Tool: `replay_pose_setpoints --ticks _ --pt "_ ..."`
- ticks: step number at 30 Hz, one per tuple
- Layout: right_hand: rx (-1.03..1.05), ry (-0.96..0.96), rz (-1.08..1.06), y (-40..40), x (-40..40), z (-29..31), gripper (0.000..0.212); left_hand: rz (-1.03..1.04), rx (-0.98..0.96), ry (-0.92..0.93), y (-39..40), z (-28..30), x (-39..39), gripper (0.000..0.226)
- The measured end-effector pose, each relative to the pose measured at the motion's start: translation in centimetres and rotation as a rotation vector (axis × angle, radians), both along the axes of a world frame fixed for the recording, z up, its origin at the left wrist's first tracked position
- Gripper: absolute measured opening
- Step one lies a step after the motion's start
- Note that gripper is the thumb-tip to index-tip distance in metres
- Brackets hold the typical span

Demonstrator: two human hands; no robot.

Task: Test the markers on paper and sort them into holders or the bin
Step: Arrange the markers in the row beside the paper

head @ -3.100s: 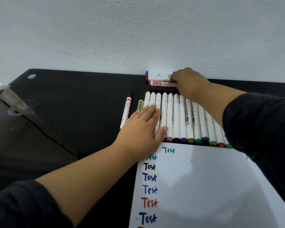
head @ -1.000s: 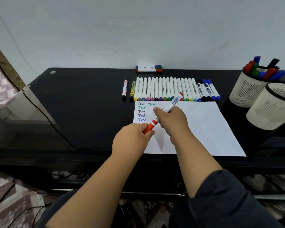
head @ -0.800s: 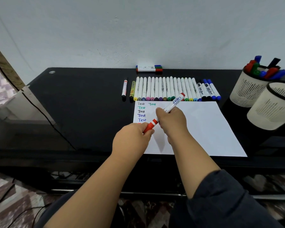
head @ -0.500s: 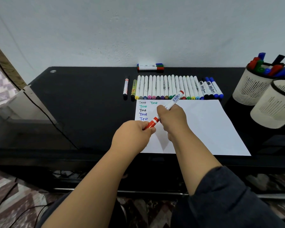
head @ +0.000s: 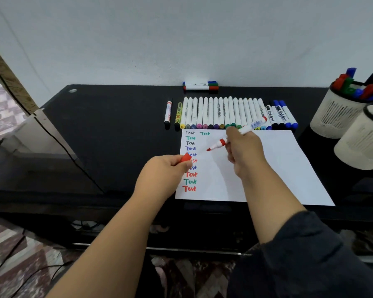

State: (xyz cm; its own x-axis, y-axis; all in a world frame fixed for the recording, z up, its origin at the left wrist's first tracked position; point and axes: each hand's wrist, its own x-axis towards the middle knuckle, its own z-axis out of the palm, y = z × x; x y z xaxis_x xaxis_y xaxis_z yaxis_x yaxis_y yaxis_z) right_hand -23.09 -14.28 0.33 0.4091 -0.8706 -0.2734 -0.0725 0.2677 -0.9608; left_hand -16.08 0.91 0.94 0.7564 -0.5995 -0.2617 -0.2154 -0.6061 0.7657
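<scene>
At 9 o'clock of the paper (head: pixel 267 168), a red cap (head: pixel 185 157) is pinched in the curled left hand (head: pixel 162 177). The uncapped red marker (head: pixel 235 135) is gripped by the right hand (head: pixel 243 151) above the paper, tip toward 8 o'clock. A marker row (head: pixel 224 112) lies on the bench (head: pixel 116 125) at the paper's 12 o'clock. 2 holders are seen at 3 o'clock, the far holder (head: pixel 334 117) filled with markers, the near holder (head: pixel 362 145) beside it.
</scene>
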Motion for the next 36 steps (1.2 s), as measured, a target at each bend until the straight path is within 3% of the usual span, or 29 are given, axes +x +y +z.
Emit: replay_pose_setpoints --ticks 7,15,20,36 --pt "-0.019 -0.101 0.029 -0.9 -0.1 0.0 0.018 0.040 0.032 -0.110 -1.8 0.1 1.1 0.036" --pt "-0.248 0.080 0.139 -3.3 3.1 0.2 0.015 0.021 0.054 -0.272 -4.3 -0.8 4.3 0.044" --pt "-0.371 0.195 0.145 -4.4 5.1 -0.7 0.020 0.022 0.033 -0.279 -4.2 -1.6 5.5 0.041" --pt "-0.527 0.236 0.181 -4.3 5.9 -3.4 0.029 -0.033 0.102 -0.248 -5.0 -2.3 6.1 0.045"
